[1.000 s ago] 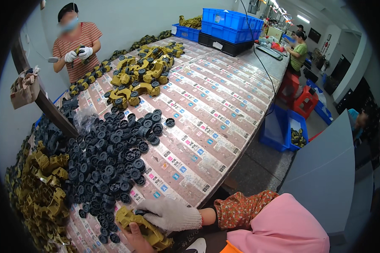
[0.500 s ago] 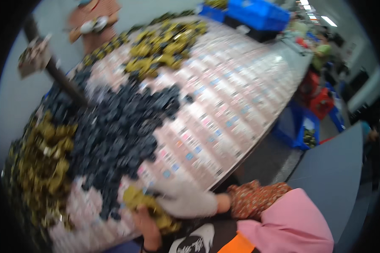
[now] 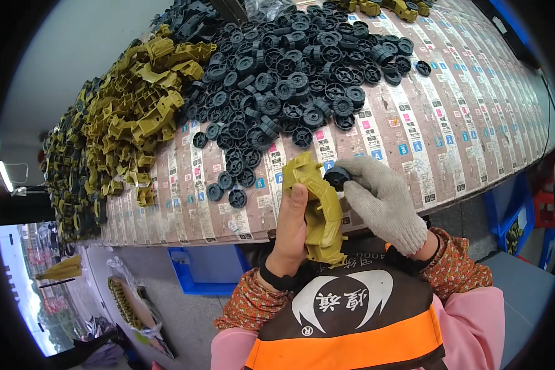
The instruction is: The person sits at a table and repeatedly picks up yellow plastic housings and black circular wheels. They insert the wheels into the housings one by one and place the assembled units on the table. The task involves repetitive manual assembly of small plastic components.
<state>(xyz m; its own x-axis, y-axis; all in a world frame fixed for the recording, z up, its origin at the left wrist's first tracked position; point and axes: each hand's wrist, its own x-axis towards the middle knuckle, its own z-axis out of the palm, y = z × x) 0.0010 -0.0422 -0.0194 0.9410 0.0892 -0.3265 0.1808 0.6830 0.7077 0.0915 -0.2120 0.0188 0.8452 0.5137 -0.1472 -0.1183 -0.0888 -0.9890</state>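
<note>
An olive-yellow plastic toy vehicle body (image 3: 332, 213) is held up at the table's near edge, with short axle stubs on its side. My bare left hand (image 3: 288, 228) grips it from the left, thumb on top. My right hand (image 3: 385, 203), in a pale knitted glove, pinches a black toy wheel (image 3: 337, 178) just right of the body's upper part. The wheel is close to an axle stub; whether it touches cannot be made out. Beyond my hands lies a heap of loose black wheels (image 3: 283, 89). Left of that is a pile of similar olive bodies (image 3: 139, 111).
The table (image 3: 441, 154) is covered with printed sheeting and curves toward me. Olive bodies with black wheels (image 3: 74, 160) line its far left edge. A dark post (image 3: 230, 9) rises behind the wheels. A blue bin (image 3: 213, 287) sits below the near edge, a blue crate (image 3: 515, 216) at right.
My view has swung down and left, so the hands now appear nearer the middle. The toy body stands more upright in my left hand. The person across the table is out of view.
</note>
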